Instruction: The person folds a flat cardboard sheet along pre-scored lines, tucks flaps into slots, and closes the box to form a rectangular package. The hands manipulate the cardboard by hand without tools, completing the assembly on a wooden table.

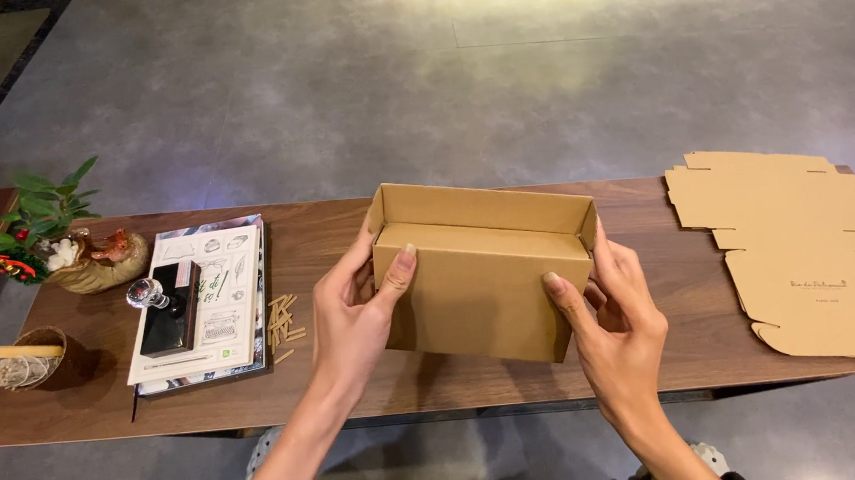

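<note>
box hides fingers, flat cardboard print illegible

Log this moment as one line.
left hand: grips cardboard box left end | right hand: grips right end | box: half-folded, over wooden table

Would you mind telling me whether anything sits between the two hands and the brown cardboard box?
Nothing visible does: the left hand and right hand already grip the half-folded brown cardboard box at its two ends, thumbs on its front wall.

Both forearms are showing bare, no sleeves; the left hand and right hand are wearing no rings or gloves; fingernails are looking short, unpainted.
</note>
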